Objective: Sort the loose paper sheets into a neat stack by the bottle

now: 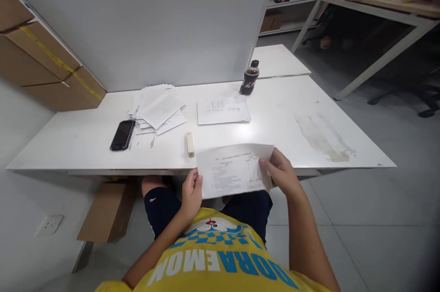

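Note:
Both of my hands hold one printed sheet of paper [233,170] at the table's front edge, above my lap. My left hand [192,190] pinches its left edge, thumb on top. At the right edge, my right hand [282,173] grips the sheet with the thumb over the print. Just beyond the sheet lies a small cream-coloured stick-shaped device [190,144]. A neat stack of paper [223,111] rests farther back on the table. To its left, a loose, fanned pile of papers [158,108] spreads out.
A black phone [123,135] lies beside the loose pile. A bottle of dark drink [250,78] stands by the grey partition [165,21]. Cardboard boxes [48,67] sit at the left wall. A grey smear [318,138] marks the white table [275,113].

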Action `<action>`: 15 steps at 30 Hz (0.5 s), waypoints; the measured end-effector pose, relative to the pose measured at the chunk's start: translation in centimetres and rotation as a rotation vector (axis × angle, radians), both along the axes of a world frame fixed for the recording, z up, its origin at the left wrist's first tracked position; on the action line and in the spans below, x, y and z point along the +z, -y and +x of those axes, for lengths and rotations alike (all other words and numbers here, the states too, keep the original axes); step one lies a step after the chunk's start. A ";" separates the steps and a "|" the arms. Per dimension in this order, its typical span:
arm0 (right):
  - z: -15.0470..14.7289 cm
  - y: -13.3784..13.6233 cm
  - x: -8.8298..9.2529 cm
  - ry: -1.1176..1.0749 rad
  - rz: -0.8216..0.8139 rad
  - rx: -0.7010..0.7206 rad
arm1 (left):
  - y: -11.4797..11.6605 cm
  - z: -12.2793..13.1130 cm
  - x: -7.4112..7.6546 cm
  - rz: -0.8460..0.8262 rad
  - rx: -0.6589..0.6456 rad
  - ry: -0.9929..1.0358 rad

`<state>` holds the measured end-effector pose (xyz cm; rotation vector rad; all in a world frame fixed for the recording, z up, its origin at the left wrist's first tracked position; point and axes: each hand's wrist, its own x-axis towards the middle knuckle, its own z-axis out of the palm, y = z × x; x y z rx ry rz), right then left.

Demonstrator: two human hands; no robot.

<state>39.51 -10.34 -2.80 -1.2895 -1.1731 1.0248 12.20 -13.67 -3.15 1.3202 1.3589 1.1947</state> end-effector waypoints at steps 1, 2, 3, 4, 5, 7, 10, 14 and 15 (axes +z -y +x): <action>-0.6 0.3 0.0 0.014 -0.069 0.083 | 0.8 -0.8 -0.5 -0.058 0.035 0.058; -1.3 0.4 -0.1 0.028 -0.129 0.149 | 1.4 -1.5 -1.1 -0.112 0.073 0.105; -2.1 0.3 -0.2 0.041 -0.176 0.190 | 1.9 -2.2 -1.7 -0.159 0.110 0.133; -2.9 0.2 -0.5 0.057 -0.212 0.211 | 2.2 -2.9 -2.2 -0.195 0.145 0.145; -3.7 -0.1 -0.7 0.077 -0.238 0.214 | 2.3 -3.4 -2.7 -0.220 0.175 0.144; -4.9 -0.8 -1.1 0.128 -0.265 0.201 | 2.0 -4.3 -3.2 -0.247 0.205 0.142; -5.1 -1.7 -0.9 0.192 -0.268 0.177 | 0.7 -4.6 -3.3 -0.255 0.171 0.158; -3.7 -2.2 0.2 0.320 -0.255 0.092 | -1.3 -3.9 -3.2 -0.233 0.062 0.085; -3.3 -2.2 0.4 0.370 -0.251 0.070 | -1.7 -3.6 -3.2 -0.227 0.042 0.063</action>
